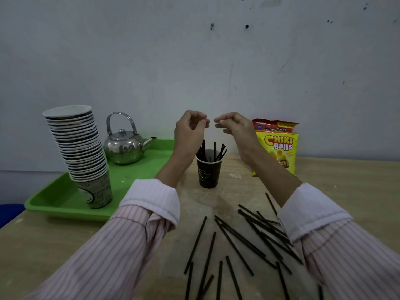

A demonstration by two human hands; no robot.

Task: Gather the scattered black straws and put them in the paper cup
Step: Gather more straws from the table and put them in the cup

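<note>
A dark paper cup (pixel 208 174) stands upright in the middle of the wooden table, with several black straws (pixel 214 151) sticking out of its mouth. Many more black straws (pixel 240 243) lie scattered on the table near me, mostly to the right of centre. Both hands hover above the cup, almost touching each other. My left hand (pixel 190 128) is to the cup's upper left, fingers curled with the tips pinched together. My right hand (pixel 234 125) is to its upper right, fingers pinched likewise. I see no straw in either hand.
A green tray (pixel 65 204) at the left holds a tall leaning stack of paper cups (pixel 80 152) and a metal kettle (pixel 124 146). Two yellow snack bags (pixel 279 146) lean on the wall behind my right hand. The grey wall closes the table's far side.
</note>
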